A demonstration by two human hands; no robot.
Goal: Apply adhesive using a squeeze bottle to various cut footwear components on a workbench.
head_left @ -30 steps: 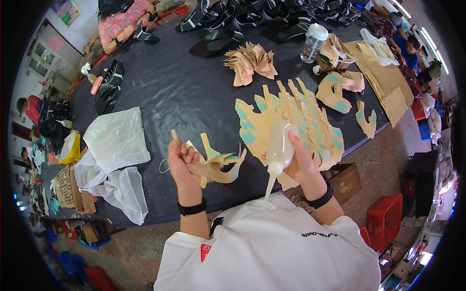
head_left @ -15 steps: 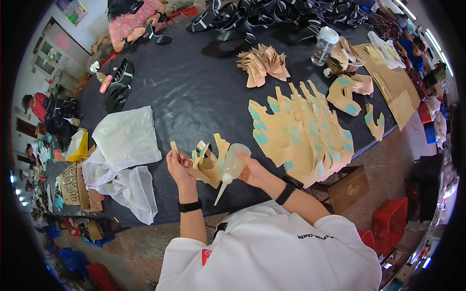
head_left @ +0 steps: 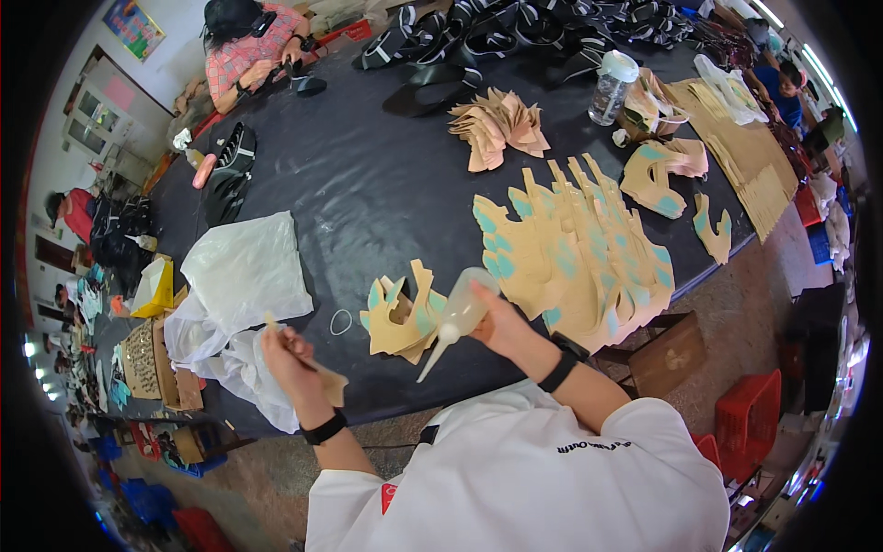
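My right hand (head_left: 502,322) wrapped round clear squeeze bottle (head_left: 467,305), nozzle slanting down; my left hand (head_left: 291,361) pinching tan piece (head_left: 332,385), well left of bottle. Black-covered table (head_left: 308,170) before me. Wide overlapping spread of teal-patched tan cutouts (head_left: 572,262) on it, beyond right hand. White plastic bag (head_left: 250,267) beyond left. Small stack of similar cutouts (head_left: 395,340) between hands. Thin white ring (head_left: 333,324) just left of stack.

Plastic bags (head_left: 246,262) L of cut pcs (head_left: 581,262) on tbl (head_left: 368,175), shoes (head_left: 487,39) behind, prob. overlapping.
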